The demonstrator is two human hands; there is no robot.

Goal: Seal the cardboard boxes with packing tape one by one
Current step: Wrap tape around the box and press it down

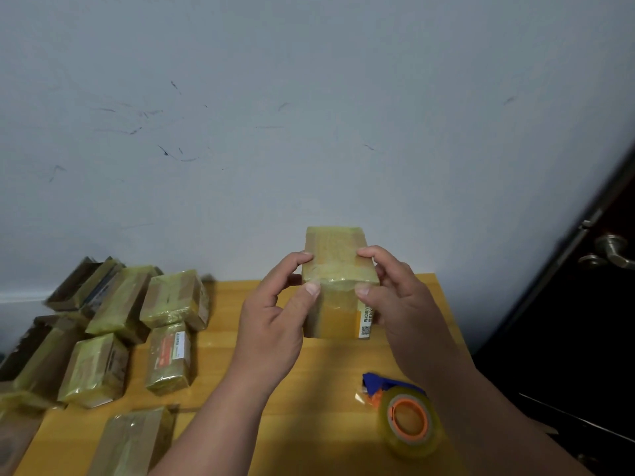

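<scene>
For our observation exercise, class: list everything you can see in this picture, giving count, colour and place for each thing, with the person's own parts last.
Held box: one, brown under yellowish tape, raised above the table's far edge.
Taped boxes: about ten, brown and yellowish, piled at the table's left; exact count unclear.
Tape roll: one, clear with orange core, on the table near right.
Blue dispenser: one, attached behind the roll.
Table: one, yellow wood.
Wall: grey-white, scuffed, behind.
Door: one, dark, with metal handle, right.
Left hand: grips the box's left side.
Right hand: grips its right side.
</scene>
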